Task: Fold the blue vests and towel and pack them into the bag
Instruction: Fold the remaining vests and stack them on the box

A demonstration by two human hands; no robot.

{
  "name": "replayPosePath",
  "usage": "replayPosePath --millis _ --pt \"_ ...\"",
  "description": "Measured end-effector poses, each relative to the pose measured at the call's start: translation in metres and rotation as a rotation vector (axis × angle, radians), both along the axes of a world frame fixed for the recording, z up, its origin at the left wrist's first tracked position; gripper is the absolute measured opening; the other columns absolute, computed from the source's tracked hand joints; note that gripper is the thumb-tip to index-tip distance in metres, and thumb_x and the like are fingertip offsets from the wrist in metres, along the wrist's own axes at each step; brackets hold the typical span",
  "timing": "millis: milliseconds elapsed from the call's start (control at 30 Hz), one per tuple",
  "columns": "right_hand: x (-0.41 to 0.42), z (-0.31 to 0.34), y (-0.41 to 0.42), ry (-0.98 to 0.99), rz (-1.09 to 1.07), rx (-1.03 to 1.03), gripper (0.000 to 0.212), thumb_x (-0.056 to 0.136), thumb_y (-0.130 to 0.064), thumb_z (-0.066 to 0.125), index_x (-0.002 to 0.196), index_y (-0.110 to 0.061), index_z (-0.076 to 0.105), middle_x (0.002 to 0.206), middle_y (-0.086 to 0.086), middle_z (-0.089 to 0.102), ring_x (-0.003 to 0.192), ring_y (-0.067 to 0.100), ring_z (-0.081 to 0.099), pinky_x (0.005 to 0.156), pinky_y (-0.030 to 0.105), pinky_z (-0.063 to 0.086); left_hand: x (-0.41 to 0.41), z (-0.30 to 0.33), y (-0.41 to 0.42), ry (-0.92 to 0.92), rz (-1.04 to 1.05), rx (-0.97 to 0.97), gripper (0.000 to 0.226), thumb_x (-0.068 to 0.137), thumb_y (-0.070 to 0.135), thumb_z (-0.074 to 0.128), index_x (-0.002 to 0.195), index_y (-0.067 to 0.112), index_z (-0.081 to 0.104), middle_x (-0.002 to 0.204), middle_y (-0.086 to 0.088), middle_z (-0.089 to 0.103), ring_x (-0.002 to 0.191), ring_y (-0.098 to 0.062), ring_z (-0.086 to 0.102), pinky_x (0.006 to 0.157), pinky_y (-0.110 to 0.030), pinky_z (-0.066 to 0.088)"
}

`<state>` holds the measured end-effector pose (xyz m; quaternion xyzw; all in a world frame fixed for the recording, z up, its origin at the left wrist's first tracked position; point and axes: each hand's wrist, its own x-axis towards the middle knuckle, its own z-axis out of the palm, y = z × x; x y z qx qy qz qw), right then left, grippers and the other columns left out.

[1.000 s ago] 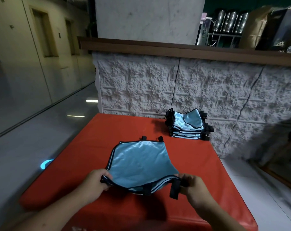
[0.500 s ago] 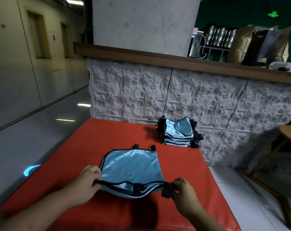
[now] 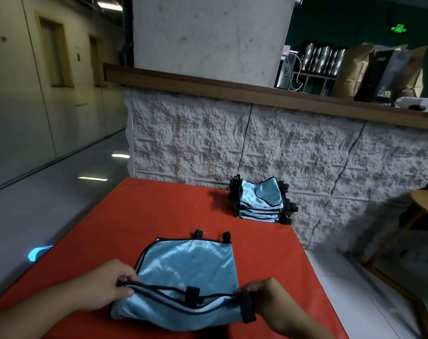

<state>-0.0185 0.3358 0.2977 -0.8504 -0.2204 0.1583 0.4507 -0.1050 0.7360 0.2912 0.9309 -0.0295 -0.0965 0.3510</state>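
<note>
Both hands grip the near black-trimmed edge of one blue vest (image 3: 188,265): left hand (image 3: 107,283) pinches its left corner, right hand (image 3: 264,298) pinches the right corner by a black strap. Red surface (image 3: 159,211) carries this vest, spread flat at the near side. Stack of folded vests (image 3: 259,201) sits at the far right corner, against the white textured wall (image 3: 306,155).

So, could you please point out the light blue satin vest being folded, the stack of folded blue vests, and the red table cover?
light blue satin vest (image 3: 188,265): head view, centre of flat panel.
stack of folded blue vests (image 3: 259,199): head view, top vest.
red table cover (image 3: 159,211): head view, bare patch.
</note>
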Motion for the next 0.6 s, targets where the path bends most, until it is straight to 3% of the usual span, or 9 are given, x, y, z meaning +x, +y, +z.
replayPosePath --millis 100,167,267,333,400,533,600 --pt "0.015 -0.003 0.006 0.097 0.041 0.068 0.028 0.078 0.015 0.058 0.081 -0.003 0.079 0.078 -0.003 0.076 0.075 0.002 0.065 0.072 0.023 0.05 0.015 -0.009 0.005 -0.003 0.047 -0.094 0.017 0.084 0.016 0.073 0.082 0.033 0.074 0.075 0.006 0.071 0.075 0.001 0.061 0.077 -0.025 0.05" --pt "0.029 -0.011 0.01 0.186 0.045 0.137 0.024 0.078 0.009 0.058 0.068 -0.008 0.072 0.07 0.001 0.067 0.071 0.01 0.056 0.07 0.027 0.042 0.029 -0.015 0.009 -0.014 0.084 -0.144 0.014 0.084 0.017 0.072 0.081 0.03 0.074 0.077 0.002 0.072 0.077 -0.001 0.063 0.079 -0.027 0.05" --pt "0.051 -0.021 0.017 0.417 -0.017 0.264 0.005 0.077 -0.009 0.076 0.075 -0.008 0.071 0.078 0.014 0.06 0.079 0.022 0.053 0.073 0.033 0.042 0.052 -0.022 0.012 -0.032 0.144 -0.2 0.011 0.085 0.017 0.073 0.078 0.025 0.074 0.077 -0.002 0.072 0.075 -0.006 0.065 0.077 -0.03 0.05" --pt "0.069 -0.03 0.021 0.5 -0.057 0.279 0.018 0.07 -0.011 0.078 0.083 0.001 0.073 0.084 0.019 0.065 0.083 0.027 0.061 0.075 0.035 0.049 0.067 -0.029 0.014 -0.03 0.201 -0.247 0.011 0.083 0.015 0.076 0.079 0.025 0.075 0.081 -0.002 0.075 0.079 -0.013 0.07 0.08 -0.031 0.052" --pt "0.088 -0.033 0.031 0.517 -0.106 0.29 0.02 0.069 -0.01 0.078 0.085 0.0 0.072 0.084 0.018 0.067 0.082 0.027 0.062 0.073 0.035 0.051 0.086 -0.037 0.016 -0.025 0.261 -0.282 0.005 0.081 0.019 0.078 0.082 0.023 0.076 0.086 -0.005 0.077 0.089 -0.022 0.073 0.086 -0.035 0.053" --pt "0.126 -0.043 0.047 0.483 -0.225 0.298 0.013 0.084 0.002 0.071 0.082 -0.009 0.066 0.072 0.009 0.054 0.065 0.017 0.049 0.056 0.025 0.037 0.125 -0.046 0.018 0.012 0.347 -0.319 0.007 0.088 0.01 0.076 0.086 0.016 0.077 0.089 -0.003 0.077 0.091 -0.017 0.072 0.086 -0.029 0.049" --pt "0.149 -0.054 0.055 0.476 -0.292 0.265 0.013 0.087 0.004 0.068 0.08 -0.008 0.07 0.072 0.011 0.056 0.067 0.021 0.049 0.058 0.028 0.036 0.146 -0.05 0.02 0.018 0.365 -0.33 0.005 0.088 0.011 0.076 0.087 0.016 0.077 0.089 -0.002 0.078 0.093 -0.017 0.072 0.089 -0.029 0.05"
